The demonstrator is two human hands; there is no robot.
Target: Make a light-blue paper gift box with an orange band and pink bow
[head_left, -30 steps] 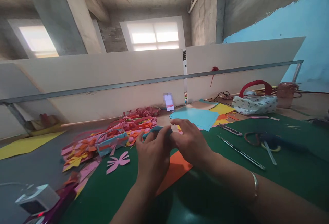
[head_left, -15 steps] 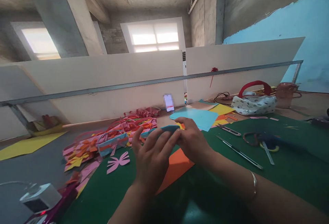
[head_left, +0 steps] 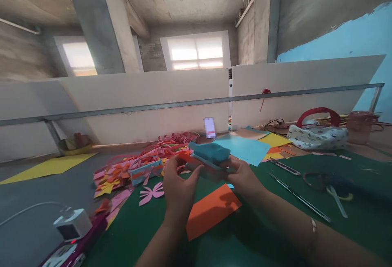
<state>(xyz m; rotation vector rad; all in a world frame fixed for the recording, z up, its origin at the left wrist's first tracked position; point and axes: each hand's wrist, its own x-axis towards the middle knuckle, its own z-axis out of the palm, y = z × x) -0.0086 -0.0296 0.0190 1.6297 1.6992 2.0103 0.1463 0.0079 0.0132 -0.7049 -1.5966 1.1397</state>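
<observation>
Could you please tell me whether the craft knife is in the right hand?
No, the craft knife lies on the green mat, apart from the right hand, which holds blue paper.

Looked like paper-craft workspace set up in raw, unfinished building. Bare concrete column point(head_left: 94, 22) and ceiling point(head_left: 190, 3) filled upper frame; blue paint point(head_left: 339, 40) stopped at ragged edge, upper right. White panels point(head_left: 137, 89) with metal rail point(head_left: 183, 105) ran across middle as partition. Below, green mat point(head_left: 128, 238) served as work surface: folded blue paper point(head_left: 211, 152) at centre, heap of cut paper point(head_left: 121, 173) left of centre, box cutter point(head_left: 286, 167) and pen point(head_left: 303, 200) lower right. Charger point(head_left: 73, 224) sat in power strip point(head_left: 92, 229), lower left.
</observation>
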